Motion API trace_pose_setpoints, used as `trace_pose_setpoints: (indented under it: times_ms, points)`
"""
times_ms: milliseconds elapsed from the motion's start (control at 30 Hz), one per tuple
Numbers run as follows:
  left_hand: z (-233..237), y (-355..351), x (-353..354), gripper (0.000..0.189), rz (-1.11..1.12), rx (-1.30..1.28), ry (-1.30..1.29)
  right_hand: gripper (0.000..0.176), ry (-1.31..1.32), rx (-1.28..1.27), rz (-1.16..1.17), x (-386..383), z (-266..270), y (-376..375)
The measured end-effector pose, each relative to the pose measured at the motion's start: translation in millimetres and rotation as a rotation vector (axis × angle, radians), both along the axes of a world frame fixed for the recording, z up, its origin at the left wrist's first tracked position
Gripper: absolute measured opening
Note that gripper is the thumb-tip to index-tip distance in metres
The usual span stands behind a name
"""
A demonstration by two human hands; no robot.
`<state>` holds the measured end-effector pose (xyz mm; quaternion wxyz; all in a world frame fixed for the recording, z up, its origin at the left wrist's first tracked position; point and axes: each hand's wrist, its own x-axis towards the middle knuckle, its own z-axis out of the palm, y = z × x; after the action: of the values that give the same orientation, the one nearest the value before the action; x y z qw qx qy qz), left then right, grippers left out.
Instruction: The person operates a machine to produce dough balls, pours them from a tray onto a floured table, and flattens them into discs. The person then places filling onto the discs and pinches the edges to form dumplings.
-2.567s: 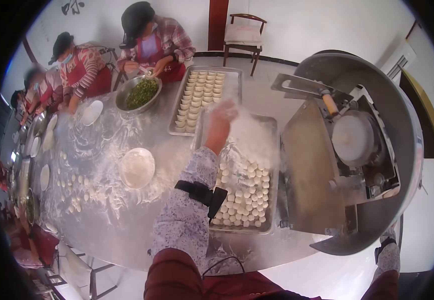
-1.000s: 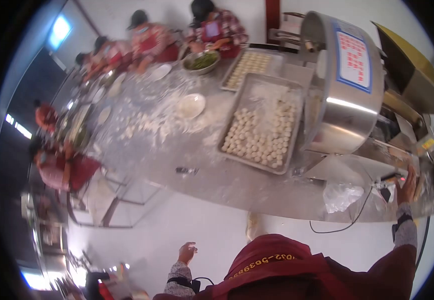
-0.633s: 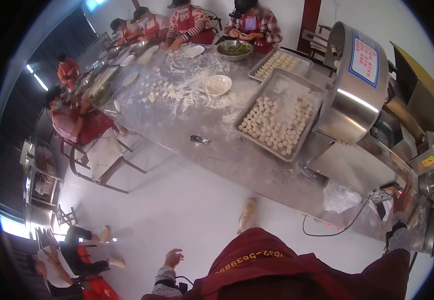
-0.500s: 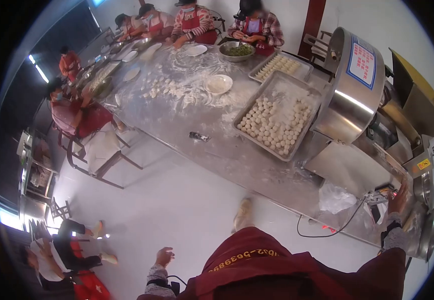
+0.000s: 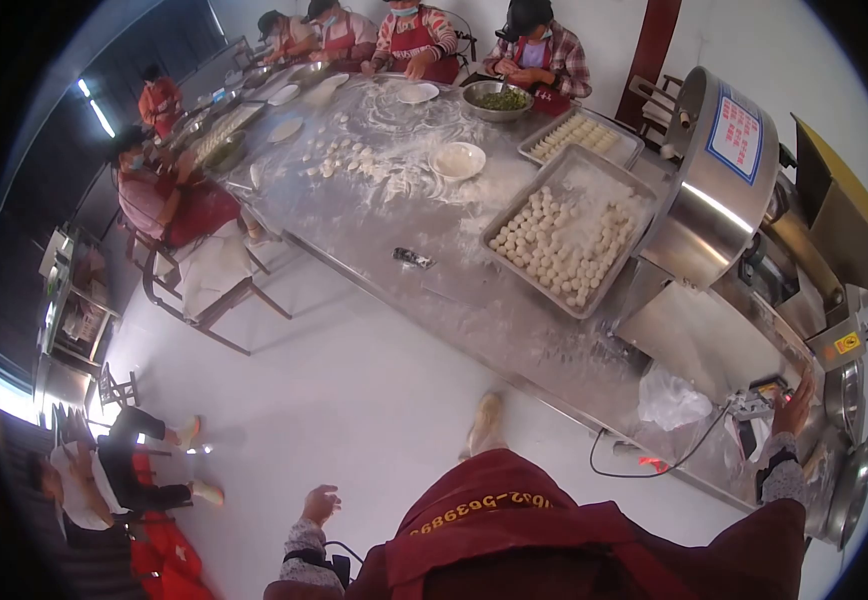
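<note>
My left hand (image 5: 321, 503) hangs over the floor beside my apron (image 5: 514, 520), its fingers loosely bent and apart, with nothing in it. My right hand (image 5: 794, 408) lies against the lower edge of the steel machine (image 5: 709, 185), fingers stretched along it. Close by its fingers is a small dark device (image 5: 769, 388) with a red light, partly covered by the hand. A crumpled clear plastic bag (image 5: 674, 400) lies left of it on the steel table (image 5: 444, 300). A black cable (image 5: 644, 474) loops over the table's front edge.
A tray of round dough pieces (image 5: 564, 235) stands left of the machine, with a tray of shaped dumplings (image 5: 582, 137) behind it. Flour, a white bowl (image 5: 457, 161) and a bowl of green filling (image 5: 497, 101) are farther back. Several people sit around the table; a chair (image 5: 209, 285) stands left.
The view has swung slightly, so the table and people appear farther right. My left hand sits a little higher and farther left in view; my right hand stays at the machine's edge.
</note>
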<state>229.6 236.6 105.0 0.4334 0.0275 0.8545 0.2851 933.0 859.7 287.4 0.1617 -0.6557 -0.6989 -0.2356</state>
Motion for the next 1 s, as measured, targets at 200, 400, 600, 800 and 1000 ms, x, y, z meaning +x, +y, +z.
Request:
trace_pose_setpoints:
  times_ms: [200,400,600,800,1000]
  points:
    - [-1.7,-3.7,-2.5,0.027,0.022,0.013,0.007,0.086,-0.022,-0.023,-0.034,-10.3,7.3,-5.4]
    - [-0.2,-3.2,-4.4,0.027,0.012,-0.003,0.019,0.085,-0.039,0.041,0.016,0.6,-0.6,-0.5]
    - [3.4,4.4,-7.2,0.028,0.043,-0.023,-0.002,0.084,-0.038,0.021,0.015,-3.5,6.3,-4.9]
    - [8.6,18.4,-17.8,0.026,-0.024,-0.044,0.000,0.083,-0.009,-0.001,-0.005,-11.4,8.6,-9.1]
    - [11.0,51.9,-49.4,0.026,-0.033,-0.042,-0.038,0.079,-0.023,0.003,-0.009,-11.7,9.3,-13.5]
